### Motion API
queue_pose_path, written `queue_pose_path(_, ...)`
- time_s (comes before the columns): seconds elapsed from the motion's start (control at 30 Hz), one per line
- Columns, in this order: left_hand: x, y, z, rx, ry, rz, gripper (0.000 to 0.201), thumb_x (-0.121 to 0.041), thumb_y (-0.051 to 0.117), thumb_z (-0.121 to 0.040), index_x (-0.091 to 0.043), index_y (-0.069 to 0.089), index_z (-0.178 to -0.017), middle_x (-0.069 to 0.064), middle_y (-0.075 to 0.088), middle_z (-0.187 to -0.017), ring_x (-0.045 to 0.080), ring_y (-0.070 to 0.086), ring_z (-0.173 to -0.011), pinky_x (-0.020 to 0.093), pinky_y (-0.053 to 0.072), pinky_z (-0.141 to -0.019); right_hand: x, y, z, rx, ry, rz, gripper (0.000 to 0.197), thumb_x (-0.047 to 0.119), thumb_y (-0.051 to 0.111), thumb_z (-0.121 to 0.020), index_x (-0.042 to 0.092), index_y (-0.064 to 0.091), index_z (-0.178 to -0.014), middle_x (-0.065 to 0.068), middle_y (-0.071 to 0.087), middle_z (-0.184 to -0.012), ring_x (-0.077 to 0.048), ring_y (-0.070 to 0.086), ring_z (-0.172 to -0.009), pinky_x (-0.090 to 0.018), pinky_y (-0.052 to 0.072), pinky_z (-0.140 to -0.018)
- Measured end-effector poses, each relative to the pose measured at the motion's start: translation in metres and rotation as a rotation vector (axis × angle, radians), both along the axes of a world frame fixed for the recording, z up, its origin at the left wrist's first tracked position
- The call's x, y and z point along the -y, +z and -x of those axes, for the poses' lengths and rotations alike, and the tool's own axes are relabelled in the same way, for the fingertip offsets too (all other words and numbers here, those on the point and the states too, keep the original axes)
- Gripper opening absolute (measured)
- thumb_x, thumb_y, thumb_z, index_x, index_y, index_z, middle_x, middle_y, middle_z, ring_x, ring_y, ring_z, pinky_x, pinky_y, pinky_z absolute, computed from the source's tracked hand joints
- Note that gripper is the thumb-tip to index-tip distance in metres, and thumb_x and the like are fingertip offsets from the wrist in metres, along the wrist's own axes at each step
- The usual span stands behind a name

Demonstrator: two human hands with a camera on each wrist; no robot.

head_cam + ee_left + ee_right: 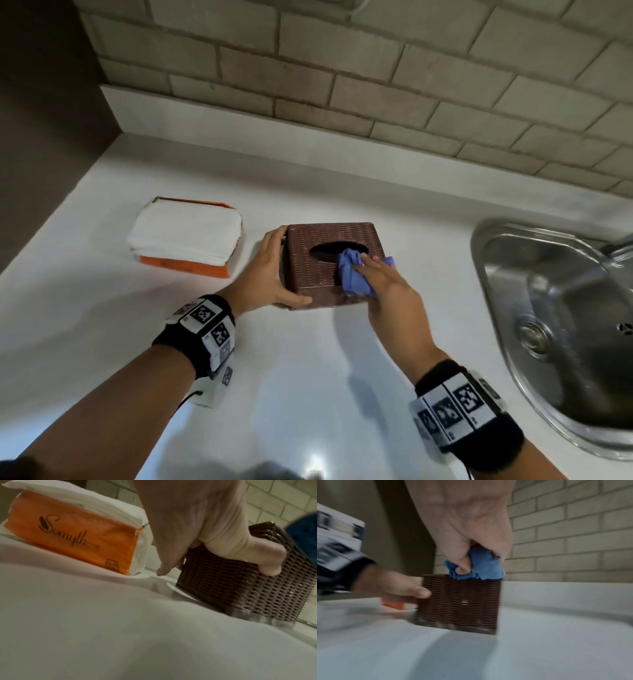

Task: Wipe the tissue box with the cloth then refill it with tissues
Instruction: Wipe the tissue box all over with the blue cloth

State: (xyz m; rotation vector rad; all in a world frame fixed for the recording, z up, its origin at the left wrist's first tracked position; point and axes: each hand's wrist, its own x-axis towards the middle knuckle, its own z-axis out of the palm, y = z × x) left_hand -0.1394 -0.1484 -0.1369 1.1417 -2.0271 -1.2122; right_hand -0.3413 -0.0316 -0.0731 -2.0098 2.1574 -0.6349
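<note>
The two forearms with marker-printed wristbands (459, 407) fill the bottom of the head view, reaching toward the middle of the frame. There the brown woven tissue box (329, 263) stands on the white table (308, 359), its oval slot facing up and showing no tissue. The right hand (387, 291) has its fingers curled round a bunched blue cloth (352, 274) and presses it on the box top at the near right edge of the slot. The left hand (270, 270) grips the box's left side, thumb on the near face and fingers along the far edge. The box looks light and stiff, with a ribbed weave that should give good grip but may trap dust; holding it by two opposite sides seems soundest, as it could slide on the smooth table. To the left of centre lies the opened orange pack of white tissues (186, 236), soft and easily crushed. A steel sink (561, 308) occupies the right edge.
</note>
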Motion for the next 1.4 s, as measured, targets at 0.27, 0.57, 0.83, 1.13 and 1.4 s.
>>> queue_pose_path(0.27, 0.0, -0.006, 0.002, 0.01, 0.0, 0.026, 0.139, -0.039, 0.095, -0.043, -0.012, 0.011, -0.15, 0.003, 0.026, -0.145, 0.017, 0.032, -0.137, 0.038, 0.033, -0.116, 0.009, -0.007, -0.063, -0.002, 0.067, 0.075, 0.06, -0.018, 0.063, -0.062, 0.007, 0.066, -0.117, -0.016, 0.064, -0.125, -0.03, 0.061, -0.116, -0.041, 0.041, -0.103)
queue_pose_path(0.57, 0.002, 0.0, 0.0, 0.026, -0.006, 0.01, 0.134, -0.049, 0.09, -0.043, -0.022, 0.012, -0.149, -0.008, 0.023, -0.144, 0.016, 0.028, -0.139, 0.044, 0.032, -0.116, 0.02, 0.034, 0.071, 0.106, -0.252, 0.027, 0.015, 0.011, 0.06, -0.087, 0.02, 0.068, -0.096, 0.0, 0.063, -0.072, -0.027, 0.063, -0.072, -0.023, 0.037, -0.057)
queue_pose_path(0.83, 0.003, -0.001, 0.001, 0.013, -0.003, 0.05, 0.133, -0.049, 0.089, -0.043, -0.019, 0.014, -0.149, -0.005, 0.025, -0.143, 0.016, 0.031, -0.138, 0.041, 0.033, -0.116, 0.047, 0.015, 0.044, 0.216, -0.056, -0.031, 0.021, 0.009, 0.061, -0.089, 0.009, 0.068, -0.109, -0.008, 0.072, -0.093, -0.013, 0.058, -0.076, -0.001, 0.036, -0.061)
queue_pose_path(1.13, 0.006, -0.001, 0.002, 0.031, -0.022, 0.052, 0.133, -0.049, 0.087, -0.039, -0.021, 0.014, -0.147, -0.011, 0.026, -0.137, 0.014, 0.032, -0.134, 0.03, 0.033, -0.113, 0.046, 0.019, 0.05, 0.163, -0.001, -0.018, 0.008, 0.009, 0.065, -0.085, 0.01, 0.066, -0.077, 0.002, 0.058, -0.065, -0.013, 0.051, -0.059, -0.009, 0.035, -0.054)
queue_pose_path(1.4, 0.006, -0.002, 0.004, 0.045, -0.002, 0.051, 0.134, -0.048, 0.088, -0.038, -0.02, 0.016, -0.147, -0.006, 0.027, -0.139, 0.012, 0.031, -0.134, 0.034, 0.034, -0.114, 0.04, 0.01, 0.032, 0.216, -0.06, 0.054, 0.018, 0.004, 0.068, -0.08, 0.005, 0.071, -0.098, -0.006, 0.055, -0.096, -0.011, 0.046, -0.08, -0.008, 0.033, -0.071)
